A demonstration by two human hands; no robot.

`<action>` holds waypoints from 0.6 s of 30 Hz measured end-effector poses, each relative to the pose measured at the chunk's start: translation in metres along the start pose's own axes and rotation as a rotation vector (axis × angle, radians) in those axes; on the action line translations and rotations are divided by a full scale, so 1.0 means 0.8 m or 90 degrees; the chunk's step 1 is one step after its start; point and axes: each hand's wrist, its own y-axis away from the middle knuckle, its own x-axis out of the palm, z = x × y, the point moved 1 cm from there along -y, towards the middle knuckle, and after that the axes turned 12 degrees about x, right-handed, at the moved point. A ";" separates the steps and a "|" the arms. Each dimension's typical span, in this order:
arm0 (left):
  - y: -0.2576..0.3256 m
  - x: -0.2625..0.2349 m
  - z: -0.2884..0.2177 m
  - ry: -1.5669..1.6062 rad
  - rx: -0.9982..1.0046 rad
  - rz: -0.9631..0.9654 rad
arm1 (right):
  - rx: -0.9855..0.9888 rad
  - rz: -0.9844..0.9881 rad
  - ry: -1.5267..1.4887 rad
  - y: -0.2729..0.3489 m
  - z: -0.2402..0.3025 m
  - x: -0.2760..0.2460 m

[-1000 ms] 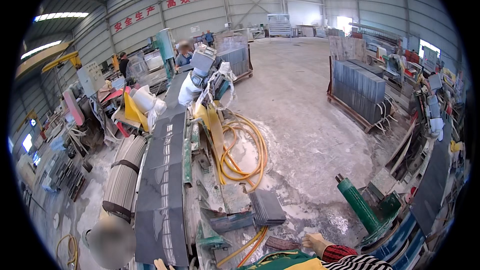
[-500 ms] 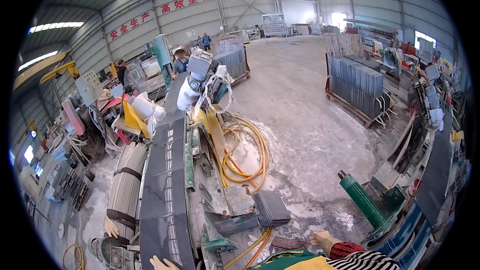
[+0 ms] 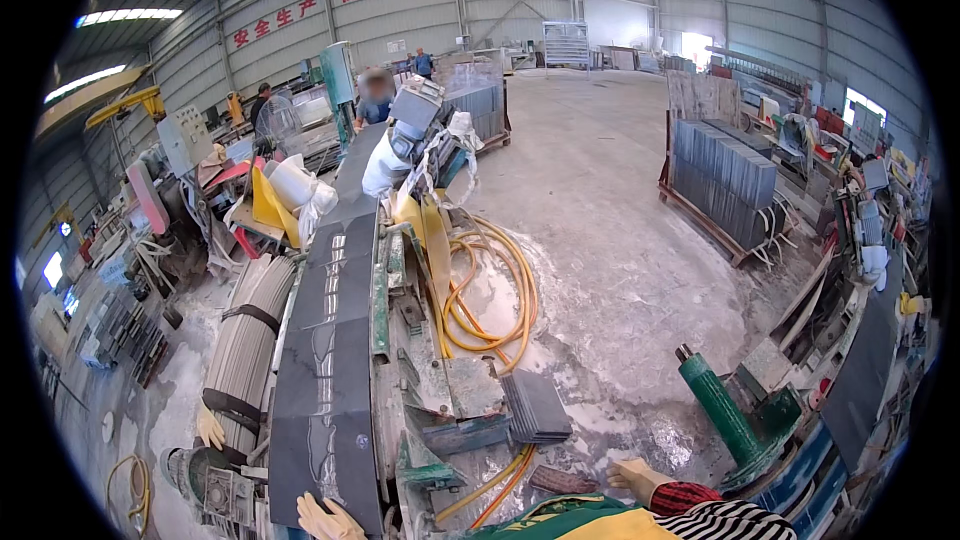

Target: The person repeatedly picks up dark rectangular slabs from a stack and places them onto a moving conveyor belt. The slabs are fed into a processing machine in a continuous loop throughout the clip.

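My left hand (image 3: 328,518), in a pale glove, rests at the near end of a line of wet dark grey stone slabs (image 3: 300,372). Its fingers are apart and lie over the slab's surface; the lower edge of the picture cuts off the wrist. My right hand (image 3: 636,478), gloved too, is held out over the floor to the right with its fingers extended and nothing in them. Its sleeve is red-checked at the cuff and striped black and white above. A small stack of grey slabs (image 3: 538,408) lies ahead of that hand, apart from it.
Left of the slab line lies a strapped bundle of long strips (image 3: 245,355), with a pale glove (image 3: 210,428) on it. Coiled yellow hose (image 3: 527,285) and a green cylinder (image 3: 717,402) are to the right. A machine head (image 3: 412,125) straddles the line near a co-worker (image 3: 374,105).
The view has tilted slightly. My left hand shows more fully on the near slab, with its fingers more visible. My right hand stays out to the side. The far co-worker's head has lowered.
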 end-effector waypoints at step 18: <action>0.011 0.011 0.006 0.036 -0.056 -0.006 | -0.001 0.118 0.008 -0.026 0.013 -0.020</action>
